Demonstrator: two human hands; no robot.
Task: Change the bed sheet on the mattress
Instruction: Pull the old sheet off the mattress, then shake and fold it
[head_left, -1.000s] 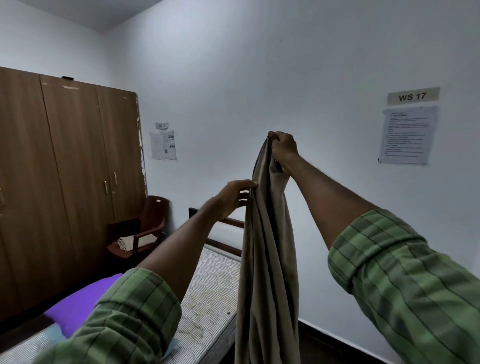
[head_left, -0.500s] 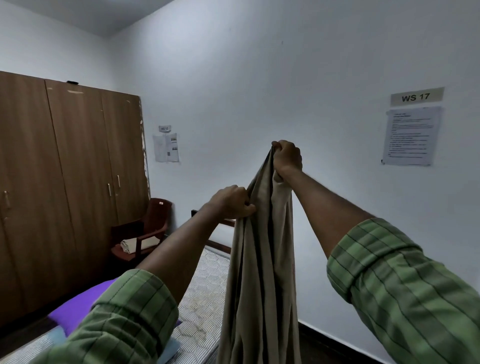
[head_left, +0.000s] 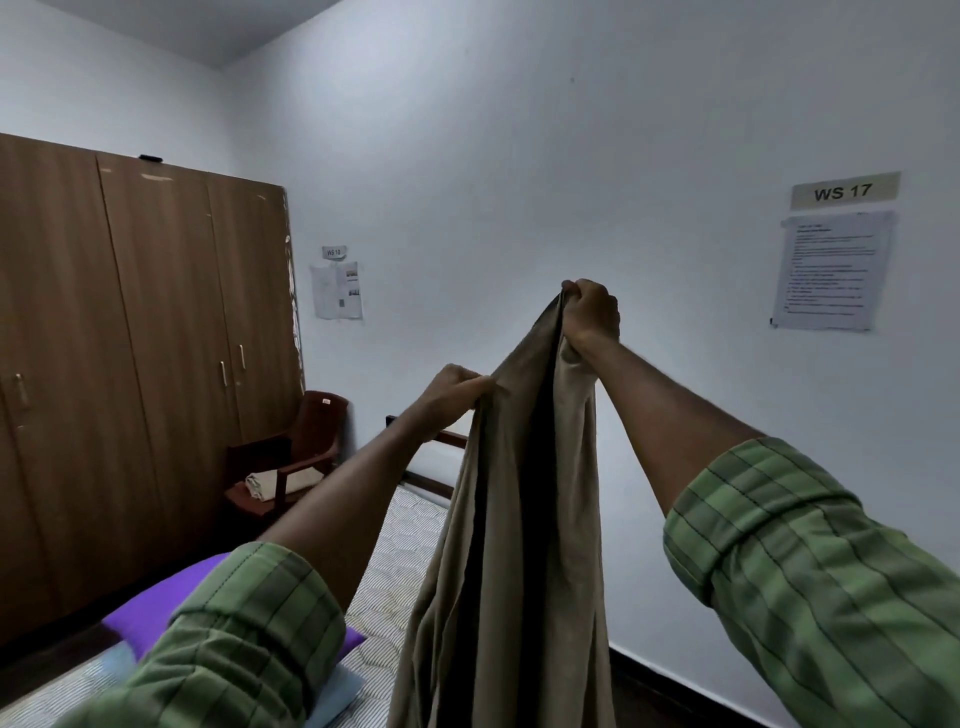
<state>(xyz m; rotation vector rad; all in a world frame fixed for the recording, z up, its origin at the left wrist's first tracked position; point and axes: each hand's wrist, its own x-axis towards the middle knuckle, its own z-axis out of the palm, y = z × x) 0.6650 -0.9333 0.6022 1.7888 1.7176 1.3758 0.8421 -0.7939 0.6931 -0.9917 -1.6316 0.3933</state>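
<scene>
A beige bed sheet (head_left: 511, 571) hangs in long folds in front of me, held up in the air. My right hand (head_left: 592, 312) grips its top edge, raised highest. My left hand (head_left: 454, 392) pinches the same edge lower and to the left. Below lies the bare patterned mattress (head_left: 395, 551) on a dark wooden bed frame (head_left: 452, 439). The sheet's lower part runs out of view at the bottom.
A purple pillow (head_left: 156, 618) lies on the mattress at lower left, over a pale blue one (head_left: 332, 691). A brown plastic chair (head_left: 301, 457) with folded cloth (head_left: 270, 483) stands by the wooden wardrobe (head_left: 130, 364). The white wall (head_left: 519, 182) runs close along the bed's right side.
My right hand has come down a little with the sheet's top edge. My left hand has closed on the edge and drawn it out to the left, spreading the fabric.
</scene>
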